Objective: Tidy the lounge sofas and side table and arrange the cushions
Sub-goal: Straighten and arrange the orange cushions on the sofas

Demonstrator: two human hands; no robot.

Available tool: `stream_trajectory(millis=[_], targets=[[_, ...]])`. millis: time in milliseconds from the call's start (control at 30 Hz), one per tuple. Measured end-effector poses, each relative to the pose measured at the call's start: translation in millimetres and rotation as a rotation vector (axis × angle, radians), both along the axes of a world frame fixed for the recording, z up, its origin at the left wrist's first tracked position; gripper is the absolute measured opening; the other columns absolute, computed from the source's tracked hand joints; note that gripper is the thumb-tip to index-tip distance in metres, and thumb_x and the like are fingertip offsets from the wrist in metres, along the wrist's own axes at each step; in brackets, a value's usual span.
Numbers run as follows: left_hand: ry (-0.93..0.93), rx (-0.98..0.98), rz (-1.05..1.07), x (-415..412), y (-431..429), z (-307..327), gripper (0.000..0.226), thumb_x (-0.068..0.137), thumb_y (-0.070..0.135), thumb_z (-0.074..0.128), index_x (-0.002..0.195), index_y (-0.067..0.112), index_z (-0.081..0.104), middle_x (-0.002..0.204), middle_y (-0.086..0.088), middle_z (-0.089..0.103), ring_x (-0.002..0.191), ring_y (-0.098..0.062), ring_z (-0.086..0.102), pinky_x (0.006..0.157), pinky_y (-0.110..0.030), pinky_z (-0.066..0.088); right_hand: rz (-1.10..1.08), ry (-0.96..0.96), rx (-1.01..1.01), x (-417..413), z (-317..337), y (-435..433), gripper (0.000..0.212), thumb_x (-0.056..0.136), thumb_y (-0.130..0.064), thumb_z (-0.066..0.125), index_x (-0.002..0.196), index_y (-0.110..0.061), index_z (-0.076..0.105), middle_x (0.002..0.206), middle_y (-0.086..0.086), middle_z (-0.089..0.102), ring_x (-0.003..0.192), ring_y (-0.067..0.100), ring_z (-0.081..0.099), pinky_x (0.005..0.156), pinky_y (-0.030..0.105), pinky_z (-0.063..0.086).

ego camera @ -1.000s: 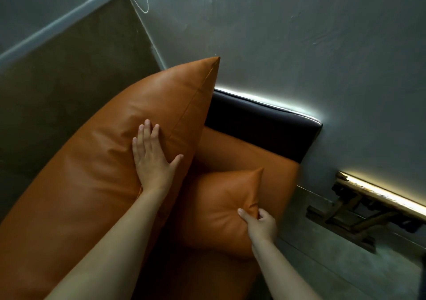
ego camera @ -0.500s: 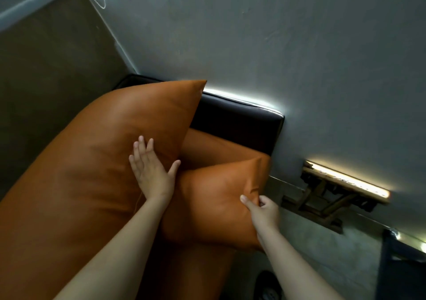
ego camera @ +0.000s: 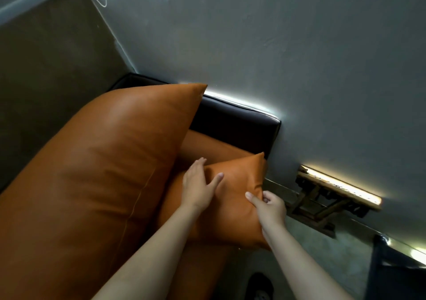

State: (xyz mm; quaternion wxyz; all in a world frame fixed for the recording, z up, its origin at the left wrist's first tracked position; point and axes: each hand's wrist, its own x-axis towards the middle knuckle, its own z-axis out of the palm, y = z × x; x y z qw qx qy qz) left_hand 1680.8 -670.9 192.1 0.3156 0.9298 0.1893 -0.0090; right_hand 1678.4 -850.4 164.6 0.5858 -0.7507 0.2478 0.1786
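Note:
A big tan leather cushion (ego camera: 110, 161) leans against the sofa's back at the left. A small tan leather cushion (ego camera: 237, 180) stands on the orange seat (ego camera: 207, 145) in front of the dark armrest (ego camera: 235, 124). My left hand (ego camera: 199, 183) lies flat on the small cushion's left side, fingers straight, thumb spread. My right hand (ego camera: 267, 205) pinches the small cushion's right edge between thumb and curled fingers.
A grey wall rises behind the sofa, with a light strip along the armrest's top. A wooden side table (ego camera: 332, 196) stands to the right on the grey floor. A dark chair or frame (ego camera: 391, 272) is at the lower right. A shoe (ego camera: 260, 286) shows at the bottom.
My left hand left the big cushion and moved right onto the small one. The small cushion now stands closer to the armrest, still pinched by my right hand.

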Motion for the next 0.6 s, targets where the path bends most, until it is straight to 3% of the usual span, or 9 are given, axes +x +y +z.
stream_trajectory(millis=[133,233,433,600], targets=[[0.104,-0.041,-0.038,4,-16,-15,0.067,0.094,0.054,0.049,0.148,0.019,0.032,0.155,0.000,0.033,0.145,-0.018,0.024,0.118,-0.034,0.017,-0.022,-0.014,-0.017,13,-3,-37,0.024,0.080,-0.027,0.077,0.079,-0.004,0.069,0.079,0.010,0.070,0.078,0.029,0.065,0.074,0.038,0.052],[0.184,-0.052,-0.044,4,-24,-29,0.067,0.094,0.054,0.047,0.149,0.019,0.031,0.156,-0.001,0.030,0.146,-0.018,0.021,0.119,-0.034,0.014,-0.006,0.012,-0.024,13,-16,-43,0.030,0.080,-0.035,0.076,0.089,-0.007,0.069,0.087,0.008,0.070,0.083,0.027,0.065,0.071,0.035,0.050],[0.224,-0.078,-0.049,11,-32,-45,0.067,0.095,0.052,0.048,0.149,0.019,0.029,0.158,0.000,0.026,0.147,-0.016,0.016,0.121,-0.034,0.010,-0.045,0.123,0.080,21,-27,-53,0.054,0.081,-0.043,0.073,0.125,-0.018,0.051,0.115,0.005,0.058,0.099,0.025,0.059,0.081,0.039,0.050],[0.213,-0.122,0.042,14,-39,-57,0.065,0.095,0.051,0.049,0.148,0.018,0.031,0.159,0.000,0.023,0.148,-0.017,0.013,0.120,-0.035,0.009,-0.009,0.062,0.047,33,-30,-52,0.064,0.080,-0.041,0.074,0.135,-0.023,0.044,0.138,0.006,0.046,0.117,0.022,0.049,0.090,0.037,0.044]])
